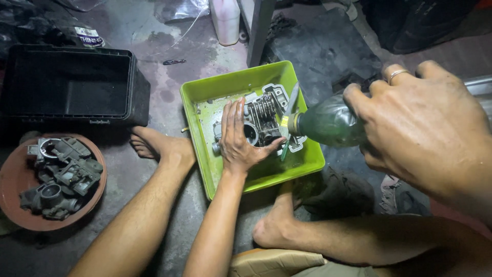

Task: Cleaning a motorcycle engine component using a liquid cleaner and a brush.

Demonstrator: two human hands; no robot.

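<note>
Right hand [425, 123], closest to the lens and filling the upper right corner, is closed round the body of a green-tinted plastic bottle [330, 123], tipped nearly flat so its neck points at the metal engine part [264, 120] lying in the lime-green tray [205, 102] on the concrete floor [169, 87]. Next in size, the black plastic box [72, 84] sits open at upper left, and below it a round brown dish [15, 179] holds several grey carburettor-like castings [61, 177]. Left hand [238, 138] lies flat and open, fingers together, palm pressed on the engine part to steady it, gripping nothing. To pour well, it seems wise to keep the neck low and close over the finned area, tip gently so liquid runs in a thin stream, and hold the part still so any runoff stays inside the tray. A slim green-handled tool [291, 105] leans across the part; it may be a brush, though the dim light leaves that unsure. Whether liquid is actually flowing cannot be made out, the bottle's base is hidden under the fingers, and the palm covers much of the part.
</note>
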